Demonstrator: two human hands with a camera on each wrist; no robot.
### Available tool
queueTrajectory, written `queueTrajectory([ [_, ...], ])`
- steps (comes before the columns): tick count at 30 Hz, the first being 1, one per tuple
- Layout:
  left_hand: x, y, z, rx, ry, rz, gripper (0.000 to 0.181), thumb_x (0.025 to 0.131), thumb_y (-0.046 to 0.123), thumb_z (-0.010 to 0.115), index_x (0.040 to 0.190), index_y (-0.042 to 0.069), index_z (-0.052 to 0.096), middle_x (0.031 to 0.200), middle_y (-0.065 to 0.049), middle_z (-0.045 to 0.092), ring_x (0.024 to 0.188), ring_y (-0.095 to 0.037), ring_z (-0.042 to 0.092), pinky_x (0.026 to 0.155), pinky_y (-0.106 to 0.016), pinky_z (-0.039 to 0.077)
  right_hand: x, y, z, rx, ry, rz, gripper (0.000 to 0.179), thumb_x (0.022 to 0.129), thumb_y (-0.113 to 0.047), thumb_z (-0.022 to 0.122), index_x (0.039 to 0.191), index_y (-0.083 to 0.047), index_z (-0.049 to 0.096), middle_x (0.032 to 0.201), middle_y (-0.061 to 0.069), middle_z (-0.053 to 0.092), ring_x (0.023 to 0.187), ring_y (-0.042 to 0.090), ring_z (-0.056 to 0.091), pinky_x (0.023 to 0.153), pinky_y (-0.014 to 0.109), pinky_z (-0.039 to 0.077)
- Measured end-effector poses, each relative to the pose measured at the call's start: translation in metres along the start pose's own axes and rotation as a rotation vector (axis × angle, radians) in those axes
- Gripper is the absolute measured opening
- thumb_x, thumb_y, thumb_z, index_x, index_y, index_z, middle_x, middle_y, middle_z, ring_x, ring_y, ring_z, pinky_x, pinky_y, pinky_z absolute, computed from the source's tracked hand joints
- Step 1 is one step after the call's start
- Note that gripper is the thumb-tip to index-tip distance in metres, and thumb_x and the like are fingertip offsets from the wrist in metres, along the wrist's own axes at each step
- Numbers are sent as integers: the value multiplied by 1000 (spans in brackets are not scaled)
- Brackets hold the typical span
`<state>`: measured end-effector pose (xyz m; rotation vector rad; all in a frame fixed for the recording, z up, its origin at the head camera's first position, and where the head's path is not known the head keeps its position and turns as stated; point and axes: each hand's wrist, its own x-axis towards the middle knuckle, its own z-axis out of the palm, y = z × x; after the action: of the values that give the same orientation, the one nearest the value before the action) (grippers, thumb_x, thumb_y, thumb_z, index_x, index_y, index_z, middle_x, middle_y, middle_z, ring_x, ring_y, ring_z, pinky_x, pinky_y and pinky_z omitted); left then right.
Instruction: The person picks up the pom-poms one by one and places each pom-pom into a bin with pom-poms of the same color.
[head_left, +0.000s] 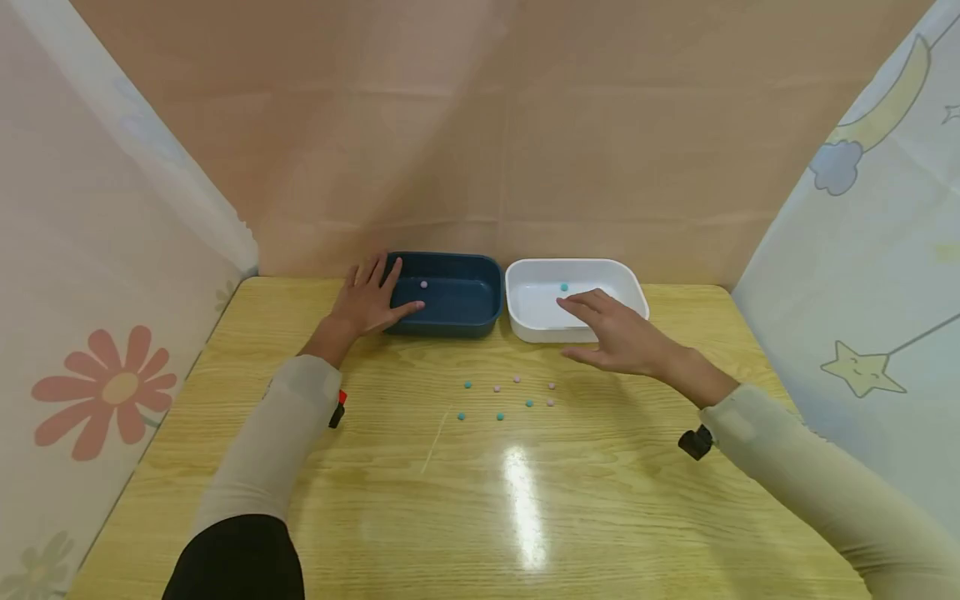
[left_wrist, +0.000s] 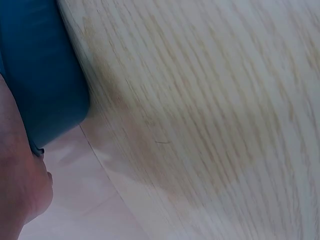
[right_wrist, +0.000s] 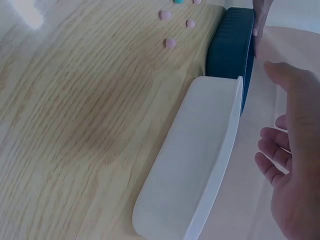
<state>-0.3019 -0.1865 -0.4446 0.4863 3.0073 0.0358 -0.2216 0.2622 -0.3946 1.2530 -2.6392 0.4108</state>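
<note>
At the back of the table, my left hand [head_left: 367, 302] rests on the left end of a dark blue container [head_left: 442, 328], fingers spread and thumb over its front rim. One small pink ball [head_left: 423, 284] lies inside. My right hand [head_left: 626, 337] hovers over the front right of a white container [head_left: 551, 335], its thumb apart from the fingers and nothing between them. That container holds a small teal ball [head_left: 564, 287]. Several loose teal balls [head_left: 500, 417] and pink balls [head_left: 517, 379] lie on the table in front. In the right wrist view, the fingers [right_wrist: 274, 150] are loosely bent.
Both containers stand side by side on the wooden table [head_left: 397, 500], close to a tan backdrop [head_left: 487, 167]. Patterned cloth walls rise at the left [head_left: 97, 275] and right [head_left: 892, 275]. A small black device [head_left: 696, 442] sits at the right wrist.
</note>
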Motion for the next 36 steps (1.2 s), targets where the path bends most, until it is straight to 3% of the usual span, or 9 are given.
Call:
queueTrajectory([
  [9,0,-4,0,1,0,4,106,100,84,30,172,13,-1,177,-19,-10,164,-36,-4,130,-62,1,9,-12,9,41,-20,-8,73,89,-36,86,144,5,61,135,22,64,126,38,60,105,54,51],
  [17,0,-6,2,5,6,-6,105,100,83,31,172,14,-2,177,-18,-9,165,-36,-4,129,-62,1,15,-20,28,53,10,-101,64,86,-30,89,136,4,67,126,17,68,116,33,65,96,49,56],
  [29,2,-1,1,16,6,-5,103,101,82,29,172,14,-2,177,-18,-10,164,-36,-5,130,-62,2,24,-32,49,132,-77,-131,50,89,-24,88,127,4,72,122,13,69,110,27,66,92,42,59],
  [36,1,0,1,9,-2,-1,105,99,84,28,172,14,-2,177,-19,-10,164,-36,-5,130,-62,3,30,-37,61,197,-75,-166,42,90,-18,87,122,5,74,117,12,71,106,25,67,92,42,58],
])
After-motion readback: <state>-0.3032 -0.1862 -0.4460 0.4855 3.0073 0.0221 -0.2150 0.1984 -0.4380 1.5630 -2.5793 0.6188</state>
